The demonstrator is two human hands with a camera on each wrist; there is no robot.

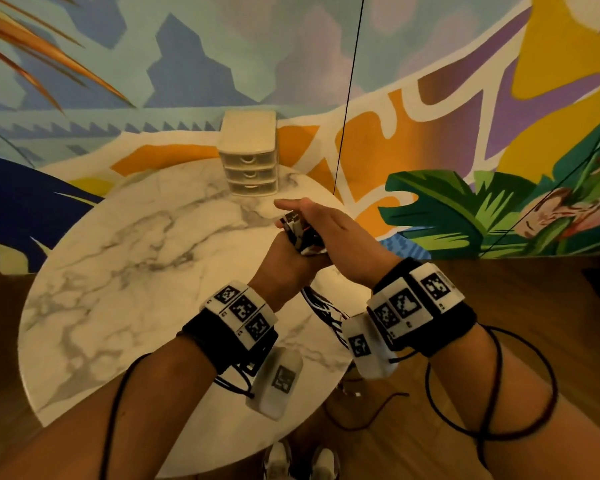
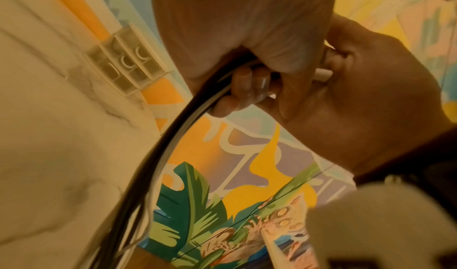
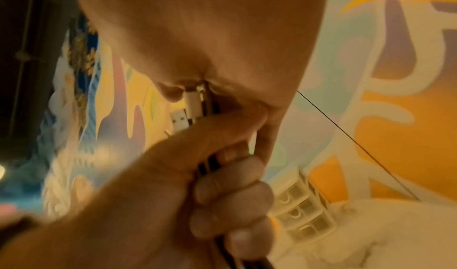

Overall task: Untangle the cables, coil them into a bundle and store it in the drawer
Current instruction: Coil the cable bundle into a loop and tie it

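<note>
Both hands meet above the right side of the round marble table. My left hand grips a bunch of black and white cables in its fist; its curled fingers wrap them. My right hand covers the plug ends from the right and pinches a white plug, thumb stretched forward. A USB plug sticks out between the hands. The rest of the cables hangs loose below the left wrist toward the table edge. The small beige three-drawer unit stands at the table's far edge, all drawers closed.
A painted mural wall rises right behind the table. A thin black wire hangs down in front of it, beside the drawer unit. Wood floor lies to the right, and my shoes show under the table's near edge.
</note>
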